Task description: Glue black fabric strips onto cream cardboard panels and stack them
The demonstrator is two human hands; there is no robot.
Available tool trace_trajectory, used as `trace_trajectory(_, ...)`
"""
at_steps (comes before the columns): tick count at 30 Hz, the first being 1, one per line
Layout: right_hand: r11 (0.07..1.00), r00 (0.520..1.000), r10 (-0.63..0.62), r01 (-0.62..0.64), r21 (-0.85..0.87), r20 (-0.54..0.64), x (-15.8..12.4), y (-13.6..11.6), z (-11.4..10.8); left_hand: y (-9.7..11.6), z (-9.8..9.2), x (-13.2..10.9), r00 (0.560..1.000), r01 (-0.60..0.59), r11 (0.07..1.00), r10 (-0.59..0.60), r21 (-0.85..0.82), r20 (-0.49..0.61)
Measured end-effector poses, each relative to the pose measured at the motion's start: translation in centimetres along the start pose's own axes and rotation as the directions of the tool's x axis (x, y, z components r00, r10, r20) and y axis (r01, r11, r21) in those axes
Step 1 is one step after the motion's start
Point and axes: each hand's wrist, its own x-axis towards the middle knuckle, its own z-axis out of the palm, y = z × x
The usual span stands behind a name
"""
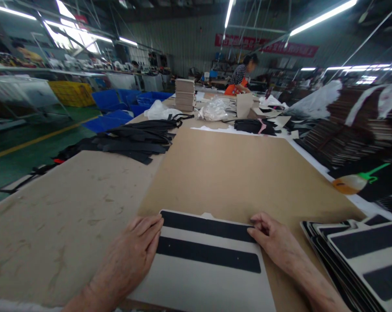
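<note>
A light grey cardboard panel [202,288] lies in front of me, with a small tab at its far edge. Two black strips run across it: an upper strip [205,226] along the far edge and a lower strip [212,256] parallel below. My left hand [134,249] is closed at the far left corner, its fingers pressed together on the panel's edge. At the far right corner, my right hand [272,236] pinches the edge by the upper strip's end, thumb nearest me and other fingers curled.
A stack of similar striped panels [371,247] lies at right. Brown board [235,173] covers the table's middle. Black strips [137,138] are heaped at left; an orange bottle with a green spout [350,184] lies at right. A co-worker [243,73] bends over the far end.
</note>
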Motion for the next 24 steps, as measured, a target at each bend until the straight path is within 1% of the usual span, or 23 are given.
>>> trace_trajectory(5, 0.999, 0.999, -0.003, 0.001, -0.041, -0.044, -0.1, -0.1, 0.2, 0.0, 0.0, -0.1, 1.0, 0.003, 1.0, -0.003, -0.008, -0.007)
trace_trajectory(8, 0.993, 0.998, -0.021, 0.014, -0.116, -0.056, -0.1, 0.1, 0.5, 0.2, -0.1, -0.1, 1.0, 0.024, 1.0, -0.024, -0.017, -0.001)
trace_trajectory(10, 0.982, 0.993, -0.082, 0.066, -0.178, -0.084, -0.2, 0.3, 0.8, 0.3, -0.1, -0.1, 0.999, 0.037, 0.999, -0.037, -0.012, 0.004)
trace_trajectory(12, 0.96, 0.976, -0.184, 0.153, -0.235, -0.117, -0.2, 0.4, 1.0, 0.4, -0.3, 0.0, 0.999, 0.048, 0.999, -0.048, 0.007, 0.012)
trace_trajectory(14, 0.923, 0.957, -0.274, 0.234, -0.305, -0.096, -0.4, 0.2, 1.2, 0.7, -0.7, 0.3, 0.997, 0.059, 0.998, -0.061, 0.035, 0.044)
trace_trajectory(15, 0.895, 0.95, -0.306, 0.266, -0.358, -0.059, -0.5, 0.0, 1.3, 0.9, -1.1, 0.6, 0.995, 0.061, 0.997, -0.064, 0.053, 0.074)
trace_trajectory(17, 0.811, 0.943, -0.332, 0.301, -0.501, 0.029, -0.9, -0.8, 1.5, 1.6, -2.0, 1.4, 0.986, 0.045, 0.993, -0.061, 0.106, 0.157)
trace_trajectory(20, 0.635, 0.931, -0.352, 0.317, -0.704, 0.102, -1.9, -2.7, 2.0, 3.4, -3.4, 3.2, 0.954, -0.033, 0.978, -0.03, 0.205, 0.298)
trace_trajectory(22, 0.542, 0.921, -0.365, 0.328, -0.774, 0.135, -2.5, -4.1, 2.8, 4.7, -3.9, 4.4, 0.932, -0.088, 0.962, -0.012, 0.259, 0.362)
trace_trajectory(24, 0.477, 0.911, -0.376, 0.348, -0.807, 0.17, -2.9, -5.4, 3.7, 5.7, -4.1, 5.1, 0.917, -0.129, 0.947, 0.0, 0.295, 0.4)
